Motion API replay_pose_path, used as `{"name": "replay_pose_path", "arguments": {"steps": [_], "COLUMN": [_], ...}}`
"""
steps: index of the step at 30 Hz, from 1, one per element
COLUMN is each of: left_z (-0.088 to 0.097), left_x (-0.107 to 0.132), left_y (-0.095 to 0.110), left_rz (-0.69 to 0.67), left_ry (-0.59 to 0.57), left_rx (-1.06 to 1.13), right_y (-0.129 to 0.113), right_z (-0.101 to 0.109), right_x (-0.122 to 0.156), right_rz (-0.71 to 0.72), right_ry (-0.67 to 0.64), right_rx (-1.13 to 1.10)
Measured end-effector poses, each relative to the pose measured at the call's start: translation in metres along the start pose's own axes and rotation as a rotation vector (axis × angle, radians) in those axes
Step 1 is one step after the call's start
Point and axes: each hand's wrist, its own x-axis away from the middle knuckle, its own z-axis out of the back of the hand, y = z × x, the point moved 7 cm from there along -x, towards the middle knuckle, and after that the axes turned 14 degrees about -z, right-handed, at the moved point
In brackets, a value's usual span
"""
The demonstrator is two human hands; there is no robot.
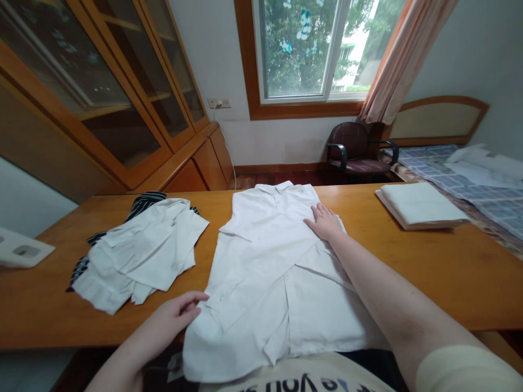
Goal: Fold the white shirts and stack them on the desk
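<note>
A white collared shirt (265,261) lies flat on the wooden table (408,256), collar away from me, its sleeves folded in over the body. My right hand (324,220) rests flat on the shirt's upper right part, fingers stretched out and together. My left hand (182,311) is at the shirt's lower left edge, fingers loosely curled and touching the fabric near the table's front edge. The shirt's hem hangs over the table edge toward my body.
A heap of white and dark striped clothes (139,256) lies to the left. A folded white cloth stack (420,204) sits at the right. A white object (20,247) is at far left. Beyond stand a chair (357,149), a bed (469,179) and a glass-door cabinet (122,92).
</note>
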Motion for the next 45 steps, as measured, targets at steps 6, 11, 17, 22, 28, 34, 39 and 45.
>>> {"name": "replay_pose_path", "arguments": {"steps": [6, 11, 17, 22, 28, 34, 39, 45], "left_z": [-0.02, -0.123, -0.174, -0.192, -0.186, -0.15, -0.087, -0.071], "left_x": [-0.006, 0.006, 0.006, 0.017, 0.028, 0.027, -0.035, -0.115], "left_y": [0.064, 0.117, 0.123, 0.128, 0.119, 0.133, 0.139, 0.122], "left_rz": [-0.297, -0.343, -0.168, -0.146, -0.146, -0.277, -0.424, -0.512], "left_ry": [0.212, -0.337, -0.476, -0.733, -0.846, -0.797, -0.281, -0.064], "left_rx": [-0.29, 0.098, 0.432, 0.52, 0.192, 0.173, 0.016, -0.54], "right_y": [-0.001, -0.001, -0.001, -0.001, -0.001, -0.001, -0.001, -0.001], "right_z": [0.003, 0.004, 0.004, 0.005, 0.005, 0.005, 0.004, 0.004], "right_x": [0.001, 0.002, 0.003, 0.003, 0.003, 0.003, 0.003, 0.003], "right_rz": [-0.008, -0.013, -0.01, -0.013, -0.012, 0.0, -0.004, -0.012], "right_ry": [-0.013, -0.023, -0.008, -0.014, -0.018, -0.005, -0.001, -0.013], "right_rx": [-0.005, -0.007, -0.008, -0.009, -0.006, -0.012, -0.015, -0.013]}}
